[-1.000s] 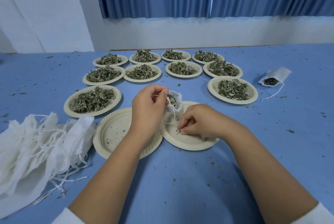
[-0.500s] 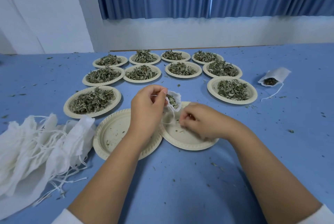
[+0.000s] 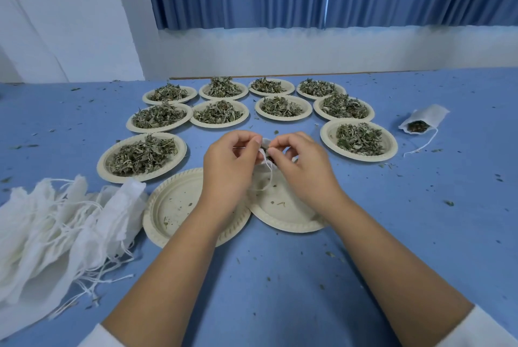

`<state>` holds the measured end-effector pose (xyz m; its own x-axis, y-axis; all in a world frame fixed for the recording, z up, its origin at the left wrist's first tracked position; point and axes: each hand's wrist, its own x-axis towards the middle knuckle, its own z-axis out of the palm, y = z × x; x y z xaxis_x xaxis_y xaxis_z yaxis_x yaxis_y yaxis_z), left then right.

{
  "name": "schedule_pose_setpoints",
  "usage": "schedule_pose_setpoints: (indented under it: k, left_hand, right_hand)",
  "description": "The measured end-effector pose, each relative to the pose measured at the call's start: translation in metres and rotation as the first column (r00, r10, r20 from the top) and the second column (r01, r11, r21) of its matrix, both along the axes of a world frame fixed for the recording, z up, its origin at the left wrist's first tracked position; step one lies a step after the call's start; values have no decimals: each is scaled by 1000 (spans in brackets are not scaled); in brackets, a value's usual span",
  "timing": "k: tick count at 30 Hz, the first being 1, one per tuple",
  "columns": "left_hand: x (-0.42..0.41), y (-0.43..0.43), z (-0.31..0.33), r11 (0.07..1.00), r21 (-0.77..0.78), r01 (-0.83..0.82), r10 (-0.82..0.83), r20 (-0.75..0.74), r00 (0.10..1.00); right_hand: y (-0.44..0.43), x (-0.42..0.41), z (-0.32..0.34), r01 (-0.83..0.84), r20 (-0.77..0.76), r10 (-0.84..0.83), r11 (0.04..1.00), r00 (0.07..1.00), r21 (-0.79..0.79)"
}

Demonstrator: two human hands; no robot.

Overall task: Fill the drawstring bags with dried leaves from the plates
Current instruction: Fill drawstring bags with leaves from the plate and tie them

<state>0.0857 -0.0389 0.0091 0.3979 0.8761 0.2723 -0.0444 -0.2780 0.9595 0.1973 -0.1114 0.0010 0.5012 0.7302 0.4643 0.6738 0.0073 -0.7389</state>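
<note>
Blue worktop (image 3: pixel 280 276): ten leaf-filled plates (image 3: pixel 326 135), two near-empty plates (image 3: pixel 179 201) in front, empty bags (image 3: pixel 56 229) piled left, one filled bag (image 3: pixel 424 119) right, leaf crumbs (image 3: pixel 449 203) scattered.

1. The left grip (image 3: pixel 228 167) and the right grip (image 3: pixel 304 171) both pinch a small white drawstring bag (image 3: pixel 265 141).
2. The bag is held above two nearly bare beige paper plates (image 3: pixel 173 206) on the blue tabletop (image 3: pixel 280 285).
3. Farther back, ten more beige plates (image 3: pixel 328 136) carry heaps of dried green leaves (image 3: pixel 143 154).
4. A pile of limp white bags (image 3: pixel 56 229) lies at the left.
5. A filled white bag (image 3: pixel 423 119) lies well apart at the right.
</note>
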Motion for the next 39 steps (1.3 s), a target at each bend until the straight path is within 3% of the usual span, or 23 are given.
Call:
schedule_pose_setpoints:
  k: [5, 9, 13, 17, 23, 26, 30, 33, 36, 39]
  left_hand:
    - [2, -2, -1, 1000, 0, 16, -16, -4, 1000]
    - [3, -2, -3, 998, 33, 44, -44, -13, 999]
    - [3, -2, -6, 989, 113, 98, -93, -52, 994]
    - [3, 0, -8, 989, 100, 110, -106, -44, 993]
    - [0, 2, -4, 998, -1, 69, -69, 54, 996]
    - [0, 3, -3, 998, -3, 69, -69, 70, 995]
    - [-1, 5, -2, 994, 22, 103, -104, 51, 993]
    - [-1, 5, -1, 992, 38, 121, -122, 43, 992]
    - [-1, 6, 0, 992, 41, 116, -118, 39, 992]
    - [-2, 7, 1, 992, 43, 116, -118, 49, 992]
  right_hand:
    - [0, -2, 0, 49, 99, -50, 999, 994, 18]
    - [0, 0, 0, 113, 272, -109, 994, 956, 3]
    - [1, 3, -1, 91, 300, -46, 986, 953, -139]
    - [0, 6, -2, 7, 242, 44, 979, 969, -205]
    - [-11, 13, 8, -62, 74, 64, 997, 995, -35]
    - [-16, 15, 10, -60, 143, 68, 997, 987, -56]
    - [-14, 14, 7, -43, 320, 127, 965, 939, -257]
    - [-11, 15, 4, -73, 329, 186, 942, 926, -327]
    - [-11, 19, 0, -120, 238, 196, 947, 951, -298]
    - [-13, 22, -1, -121, 202, 155, 978, 967, -171]
